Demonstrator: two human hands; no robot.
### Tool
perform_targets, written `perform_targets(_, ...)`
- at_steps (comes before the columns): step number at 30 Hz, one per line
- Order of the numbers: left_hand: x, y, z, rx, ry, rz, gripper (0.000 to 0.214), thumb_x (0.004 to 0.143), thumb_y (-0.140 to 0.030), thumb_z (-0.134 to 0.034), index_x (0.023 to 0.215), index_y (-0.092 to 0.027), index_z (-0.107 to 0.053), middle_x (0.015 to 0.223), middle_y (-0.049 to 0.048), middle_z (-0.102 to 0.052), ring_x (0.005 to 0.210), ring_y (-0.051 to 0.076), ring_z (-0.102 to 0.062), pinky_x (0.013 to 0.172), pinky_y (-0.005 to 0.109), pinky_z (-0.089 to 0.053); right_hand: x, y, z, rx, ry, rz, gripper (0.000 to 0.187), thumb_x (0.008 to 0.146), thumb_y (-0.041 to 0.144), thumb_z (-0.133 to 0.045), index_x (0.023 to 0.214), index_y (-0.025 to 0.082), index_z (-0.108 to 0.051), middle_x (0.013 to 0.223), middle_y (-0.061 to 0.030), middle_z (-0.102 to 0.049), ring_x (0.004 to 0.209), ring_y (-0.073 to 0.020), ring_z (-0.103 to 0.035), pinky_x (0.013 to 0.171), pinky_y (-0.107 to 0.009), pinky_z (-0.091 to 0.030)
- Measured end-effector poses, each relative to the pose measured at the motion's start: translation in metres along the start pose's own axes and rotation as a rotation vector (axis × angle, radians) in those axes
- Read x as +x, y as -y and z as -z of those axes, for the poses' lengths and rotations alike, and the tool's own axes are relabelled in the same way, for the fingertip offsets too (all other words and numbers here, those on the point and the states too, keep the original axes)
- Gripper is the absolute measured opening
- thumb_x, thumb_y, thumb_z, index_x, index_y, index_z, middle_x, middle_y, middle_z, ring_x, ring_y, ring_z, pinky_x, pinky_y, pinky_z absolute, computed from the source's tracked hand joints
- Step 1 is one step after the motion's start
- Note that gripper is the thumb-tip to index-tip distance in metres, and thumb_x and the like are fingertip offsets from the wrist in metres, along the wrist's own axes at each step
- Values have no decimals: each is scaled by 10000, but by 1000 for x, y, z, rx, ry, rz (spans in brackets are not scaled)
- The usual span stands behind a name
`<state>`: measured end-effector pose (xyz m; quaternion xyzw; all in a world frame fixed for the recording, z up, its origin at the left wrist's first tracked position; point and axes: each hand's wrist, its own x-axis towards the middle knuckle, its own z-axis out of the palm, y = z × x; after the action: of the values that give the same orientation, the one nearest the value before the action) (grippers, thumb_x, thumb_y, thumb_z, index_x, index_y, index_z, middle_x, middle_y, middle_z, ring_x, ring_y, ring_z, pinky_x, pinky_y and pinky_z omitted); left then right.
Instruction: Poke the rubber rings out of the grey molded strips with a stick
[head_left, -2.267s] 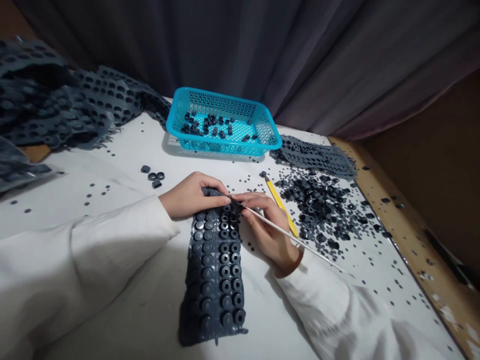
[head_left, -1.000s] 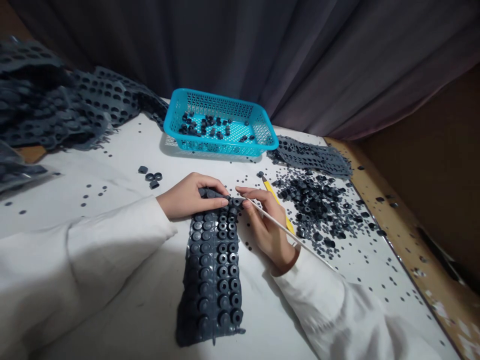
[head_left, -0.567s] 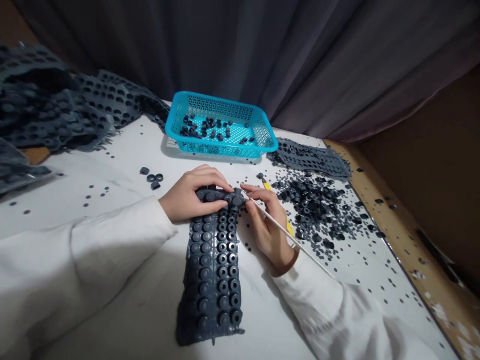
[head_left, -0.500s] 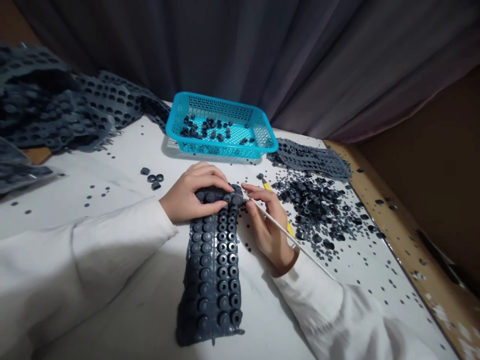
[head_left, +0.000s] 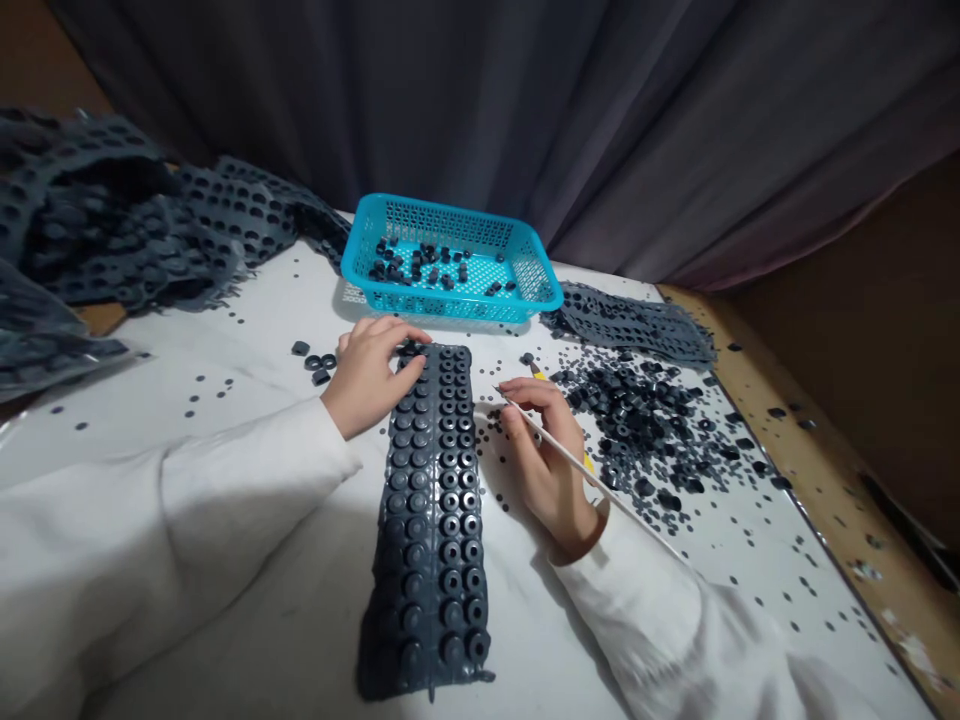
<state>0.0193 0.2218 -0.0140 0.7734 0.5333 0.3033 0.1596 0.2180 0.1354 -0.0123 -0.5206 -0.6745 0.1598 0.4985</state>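
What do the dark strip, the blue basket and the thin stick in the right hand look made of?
Dark strip: likely matte rubber; moulded studs, ragged flash edge. Blue basket: glossy perforated plastic. Thin stick: pale, slender, possibly wood or metal; unclear.

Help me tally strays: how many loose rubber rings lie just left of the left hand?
4. Far ring alone at the back; second ring and third ring side by side; fourth ring nearest the left hand. The hand may hide others.

yellow pencil [head_left: 535, 375] mostly behind right hand [head_left: 547, 455], punched sheets [head_left: 90, 230] cut by left edge
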Motion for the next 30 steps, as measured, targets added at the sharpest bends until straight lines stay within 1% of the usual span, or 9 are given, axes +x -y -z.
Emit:
perform_targets(4, -1, -1, -1, 35, 42, -7, 236, 872, -282, -539, 1065, -269, -674, 1221, 51, -568, 1163, 300, -431, 953, 483, -319, -1, 0, 0, 15, 13, -148, 102, 915, 293, -526, 861, 213, -559, 780, -1, -580, 722, -152, -554, 662, -275, -433)
perform_targets(9, -3, -3, 0, 63, 131, -111, 286, 897, -305, -510, 1135, -330, -667, 1373, 38, -453, 1244, 312, -340, 1003, 530, -262, -2, -1, -1, 22, 67, -287, 158, 892, 339, -554, 816, 202, -578, 566, 56, -489, 480, -103, -423, 483, -229, -316)
perform_targets(12, -3, -4, -1, 82, 152, -144, 298, 900, -252, -485, 1099, -345, -687, 1429, 10, -403, 1277, 316, -296, 1027, 552, -220, 0, -1, -1, 16, 62, -297, 178, 879, 341, -561, 775, 197, -578, 534, 60, -466, 470, -100, -405, 477, -226, -299)
perform_targets(15, -3, -3, -2, 79, 94, -64, 457, 911, -257, -449, 1365, -305, -477, 1467, 75, -344, 1281, 330, -290, 1019, 559, -246, 0, -1, -1, 28, 63, -304, 183, 873, 347, -560, 769, 197, -574, 514, 67, -447, 460, -98, -393, 477, -225, -293)
perform_targets(17, -3, -3, -2, 60, 90, -85, 500, 919, -239, -424, 1414, -303, -402, 1481, 82, -313, 1299, 319, -275, 1027, 547, -247, 0, -2, -1, 30, 69, -310, 184, 874, 353, -560, 777, 198, -575, 508, 70, -443, 459, -99, -389, 476, -226, -287)
perform_targets(20, -4, -3, -1, 36, 166, -241, 390, 905, -173, -420, 1153, -362, -654, 1456, 2, -361, 1300, 285, -283, 1051, 520, -218, -2, -3, -1, 21, 77, -314, 182, 876, 356, -562, 787, 199, -580, 508, 70, -449, 466, -100, -395, 485, -227, -291)
perform_targets(23, -4, -4, 1, 16, 212, -287, 327, 882, -169, -460, 953, -340, -729, 1373, -11, -468, 1255, 275, -336, 1036, 510, -236, -2, -4, -1, 25, 80, -314, 179, 878, 354, -565, 788, 200, -581, 532, 63, -478, 481, -101, -411, 495, -227, -305)
perform_targets(26, -4, -3, 0, 15, 206, -258, 253, 879, -231, -492, 1004, -290, -704, 1336, 29, -507, 1229, 285, -366, 1015, 508, -263, -2, -4, -1, 63, 72, -304, 157, 879, 337, -568, 802, 201, -578, 578, 52, -519, 506, -103, -448, 498, -225, -324)
perform_targets(30, -3, -3, -2, 33, 167, -240, 289, 883, -295, -497, 1136, -241, -627, 1328, 66, -511, 1219, 290, -387, 1001, 490, -289, 0, -2, -2, 96, 63, -279, 121, 860, 293, -597, 794, 192, -599, 593, 49, -537, 531, -103, -478, 523, -221, -366)
